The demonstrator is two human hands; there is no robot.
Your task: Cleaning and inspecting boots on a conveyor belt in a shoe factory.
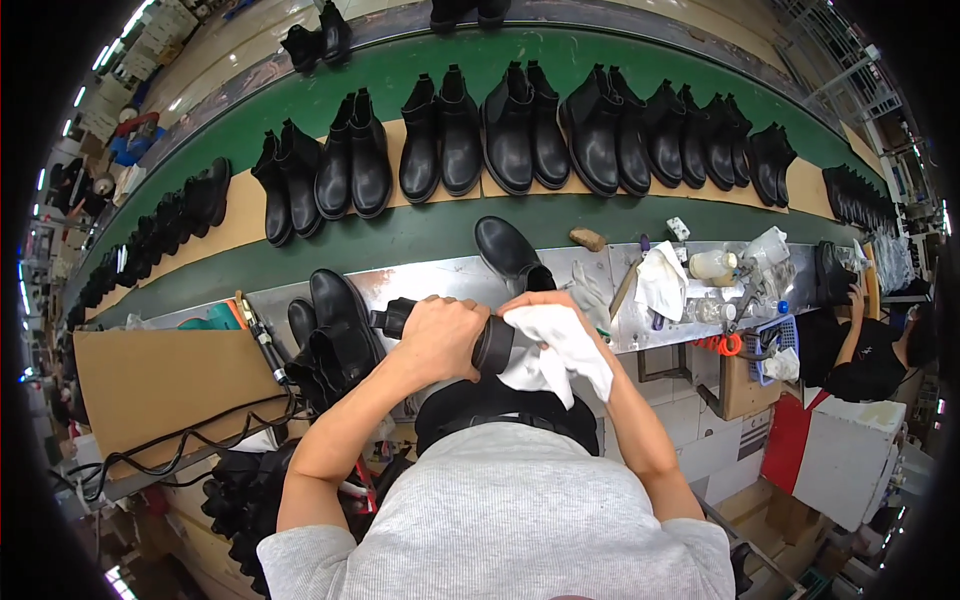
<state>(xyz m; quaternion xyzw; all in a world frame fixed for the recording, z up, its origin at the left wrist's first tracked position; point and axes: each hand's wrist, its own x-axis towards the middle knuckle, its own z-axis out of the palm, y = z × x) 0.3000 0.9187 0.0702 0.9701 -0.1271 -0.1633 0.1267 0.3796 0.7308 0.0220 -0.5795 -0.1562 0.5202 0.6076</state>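
In front of my waist, my left hand (445,335) is wrapped round a black ankle boot (494,346), which lies sideways with its shaft pointing left. My right hand (540,302) grips a white cloth (558,348) beside the boot's right end. The cloth hangs in folds and hides part of that hand's fingers. Just beyond my hands, a single black boot (507,248) rests on the metal bench edge. Another pair of black boots (342,322) is on the left, near my left forearm.
Paired black boots (440,140) line cardboard on the green conveyor (400,225). Right on the metal bench are a white rag (661,282), clear bottles (711,265) and a brown lump (587,239). A cardboard sheet (170,385) stands left. A co-worker's arm (853,325) shows far right.
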